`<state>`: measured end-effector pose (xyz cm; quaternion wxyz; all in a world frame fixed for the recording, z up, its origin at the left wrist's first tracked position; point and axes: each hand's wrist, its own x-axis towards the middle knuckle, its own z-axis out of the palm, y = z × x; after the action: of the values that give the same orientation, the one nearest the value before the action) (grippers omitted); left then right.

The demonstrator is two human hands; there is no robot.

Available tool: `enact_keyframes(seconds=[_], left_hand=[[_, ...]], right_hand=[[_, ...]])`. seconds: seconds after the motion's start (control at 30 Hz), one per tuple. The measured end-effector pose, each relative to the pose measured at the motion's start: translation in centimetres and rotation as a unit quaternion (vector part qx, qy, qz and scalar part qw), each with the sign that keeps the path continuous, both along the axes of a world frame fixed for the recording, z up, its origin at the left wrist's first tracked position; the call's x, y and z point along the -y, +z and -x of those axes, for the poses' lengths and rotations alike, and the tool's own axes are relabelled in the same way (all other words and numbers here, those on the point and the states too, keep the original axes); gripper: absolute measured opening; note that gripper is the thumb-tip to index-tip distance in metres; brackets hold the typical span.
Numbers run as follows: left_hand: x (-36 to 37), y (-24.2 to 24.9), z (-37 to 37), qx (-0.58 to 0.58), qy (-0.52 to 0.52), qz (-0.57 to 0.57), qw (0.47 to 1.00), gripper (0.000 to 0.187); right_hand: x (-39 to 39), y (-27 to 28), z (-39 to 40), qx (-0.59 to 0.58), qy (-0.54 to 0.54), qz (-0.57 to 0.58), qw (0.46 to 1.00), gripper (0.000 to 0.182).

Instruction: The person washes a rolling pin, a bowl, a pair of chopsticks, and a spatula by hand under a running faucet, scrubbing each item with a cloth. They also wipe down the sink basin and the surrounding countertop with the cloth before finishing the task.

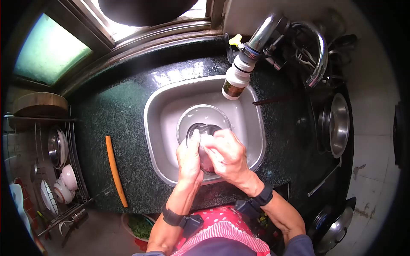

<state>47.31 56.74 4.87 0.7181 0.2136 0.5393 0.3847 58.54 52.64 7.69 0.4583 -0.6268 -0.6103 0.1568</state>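
Note:
Both hands are over a grey sink [158, 158] at the middle of the head view. My left hand [188, 158] is wrapped round the left side of a dark, shiny round item [205, 129], with the thumb on top. My right hand [228, 155] is closed at the item's right side, its fingers bent inward; whether they pinch anything is hidden. A reddish part shows between the palms. Behind and beneath the item, a pale round bowl [205, 112] sits in the sink.
A faucet with a white filter [236, 81] reaches over the sink's back right. An orange stick [114, 170] lies on the dark counter [124, 111]. A dish rack [77, 170] stands left, metal bowls [339, 126] right. Greens in a basket [139, 226] are below.

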Motion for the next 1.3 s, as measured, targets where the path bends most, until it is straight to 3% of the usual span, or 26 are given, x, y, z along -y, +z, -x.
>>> enact_keyframes(seconds=[0.17,0.23,0.27,0.3,0.33,0.37,0.4,0.67,0.73,0.83,0.9,0.97,1.1,1.3], left_hand=[[-0.3,-0.7,-0.3,0.059,0.063,0.046,0.995,0.022],[-0.6,-0.1,-0.4,0.083,0.080,0.046,0.992,0.021],[-0.7,-0.3,-0.2,0.081,0.071,0.006,0.994,0.026],[-0.5,-0.5,0.0,0.078,0.062,-0.031,0.995,0.030],[-0.4,0.0,0.1,0.055,0.046,-0.058,0.996,0.031],[-0.4,0.2,0.0,0.056,0.045,-0.059,0.996,0.031],[-0.2,0.4,0.0,0.041,0.049,-0.087,0.994,0.031],[0.4,2.2,0.3,-0.018,0.039,-0.081,0.996,0.030],[0.8,2.3,-0.1,-0.143,0.017,-0.166,0.976,0.027],[1.4,1.9,0.0,-0.123,0.024,-0.181,0.976,0.024],[1.3,1.9,0.1,-0.119,0.028,-0.162,0.979,0.023],[1.1,2.2,0.2,-0.061,0.054,-0.121,0.989,0.022],[1.4,2.9,-0.5,-0.089,0.074,-0.161,0.980,0.022],[1.3,3.1,-0.2,-0.082,0.052,-0.172,0.980,0.020]], right_hand=[[1.8,-0.5,-0.9,-0.040,-0.008,0.049,0.998,0.016],[1.3,0.1,-1.4,-0.020,-0.081,0.059,0.995,0.017],[1.4,-1.2,-1.9,-0.118,-0.062,0.086,0.987,0.029],[1.5,-0.6,-1.8,-0.118,-0.063,0.089,0.987,0.029],[1.3,0.5,-1.7,-0.325,-0.078,0.180,0.925,0.037],[1.0,1.2,-1.7,-0.514,-0.087,0.259,0.813,0.044],[1.1,1.1,-1.9,-0.536,-0.070,0.284,0.792,0.054],[0.6,1.5,-1.3,-0.564,-0.050,0.286,0.773,0.048],[0.6,1.4,-0.8,-0.556,-0.057,0.285,0.779,0.047],[1.1,1.3,-0.4,-0.564,-0.052,0.276,0.776,0.045],[1.5,1.0,-0.5,-0.616,-0.056,0.258,0.742,0.043],[1.4,1.2,-0.4,-0.612,-0.059,0.260,0.745,0.041],[0.8,1.5,-0.3,-0.590,-0.052,0.246,0.767,0.037],[0.9,2.0,0.3,-0.625,-0.075,0.211,0.748,0.034]])
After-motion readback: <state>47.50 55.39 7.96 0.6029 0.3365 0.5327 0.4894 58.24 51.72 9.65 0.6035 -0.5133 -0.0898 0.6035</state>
